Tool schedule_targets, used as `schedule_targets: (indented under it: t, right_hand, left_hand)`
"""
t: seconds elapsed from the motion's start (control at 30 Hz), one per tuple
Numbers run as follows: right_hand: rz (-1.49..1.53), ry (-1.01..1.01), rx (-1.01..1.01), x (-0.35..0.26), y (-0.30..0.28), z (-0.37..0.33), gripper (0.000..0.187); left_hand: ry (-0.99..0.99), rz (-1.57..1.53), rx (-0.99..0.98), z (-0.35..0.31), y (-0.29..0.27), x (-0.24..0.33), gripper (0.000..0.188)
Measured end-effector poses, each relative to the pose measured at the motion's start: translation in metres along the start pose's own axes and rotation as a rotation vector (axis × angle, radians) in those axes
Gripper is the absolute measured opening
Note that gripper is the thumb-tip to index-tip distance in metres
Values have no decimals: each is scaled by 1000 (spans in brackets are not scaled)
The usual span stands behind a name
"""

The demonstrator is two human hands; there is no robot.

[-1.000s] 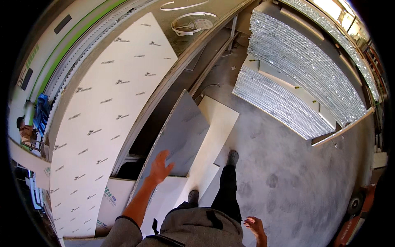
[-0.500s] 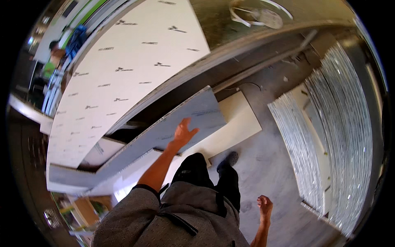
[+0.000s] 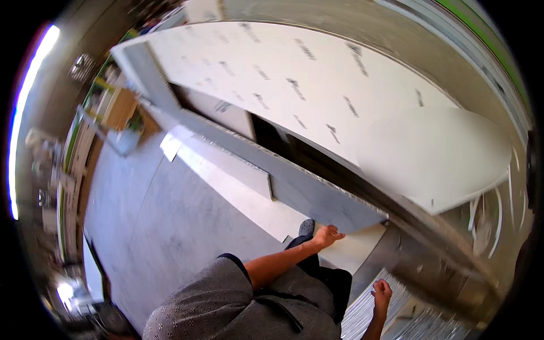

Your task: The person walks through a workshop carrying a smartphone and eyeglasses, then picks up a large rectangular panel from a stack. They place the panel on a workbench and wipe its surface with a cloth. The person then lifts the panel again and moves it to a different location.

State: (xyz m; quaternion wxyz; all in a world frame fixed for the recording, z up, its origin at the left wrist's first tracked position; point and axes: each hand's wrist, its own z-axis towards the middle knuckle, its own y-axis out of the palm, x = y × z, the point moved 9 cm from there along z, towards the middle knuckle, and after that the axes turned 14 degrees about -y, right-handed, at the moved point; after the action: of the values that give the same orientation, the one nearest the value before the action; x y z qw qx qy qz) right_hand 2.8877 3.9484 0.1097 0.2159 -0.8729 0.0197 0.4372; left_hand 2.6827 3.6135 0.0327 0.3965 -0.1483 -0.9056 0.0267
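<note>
The gray panel [image 3: 317, 200] leans along the table [image 3: 334, 15], running from 10 to 4 o'clock, presumably propped so it stands unheld. The left hand [image 3: 328, 237], at 5 o'clock, looks empty, fingers partly spread; the right hand [image 3: 383, 293] curls, its grip hard to tell. A pale blur [image 3: 436, 153] hides the white board's [image 3: 272, 73] 3 o'clock end.

Silvery stack [image 3: 362, 309] cut off btm; white bd [image 3: 252, 65] blurry, prob. printed
</note>
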Motion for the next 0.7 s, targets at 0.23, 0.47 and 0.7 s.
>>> schedule_targets:
  t: [0.23,0.47,0.7]
  right_hand:
    - [-84,-11,-271,-57,74,169,83]
    - [-332,-49,-502,-55,122,270,92]
    - [-295,20,-781,-60,144,277,79]
  left_hand:
    - [-353,-520,49,-7,-53,-3,62]
    - [-471,-983,208,-12,-11,-39,72]
    - [-568,-929,146,-22,77,-40,67]
